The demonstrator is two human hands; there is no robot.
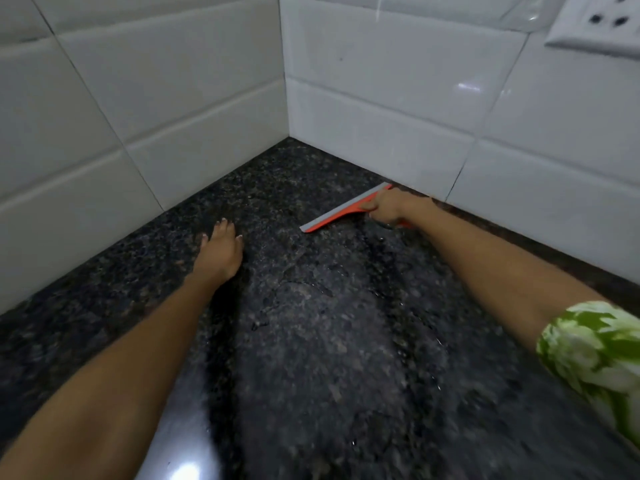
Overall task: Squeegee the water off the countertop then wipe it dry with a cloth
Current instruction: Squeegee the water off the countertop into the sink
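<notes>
A dark speckled granite countertop (311, 341) fills the lower view and runs into a tiled corner. An orange squeegee (341, 211) with a grey rubber blade lies with its blade on the counter, close to the right wall. My right hand (389, 207) is shut on its handle. My left hand (221, 252) rests flat on the counter to the left, fingers spread, holding nothing. Thin water streaks and droplets (426, 327) glint on the stone below the squeegee. No cloth is in view.
White glossy wall tiles (381, 109) close the counter on the left and the back right, meeting at a corner. A white socket plate (599, 26) sits high on the right wall. A green and white patterned sleeve (595, 355) covers my right upper arm.
</notes>
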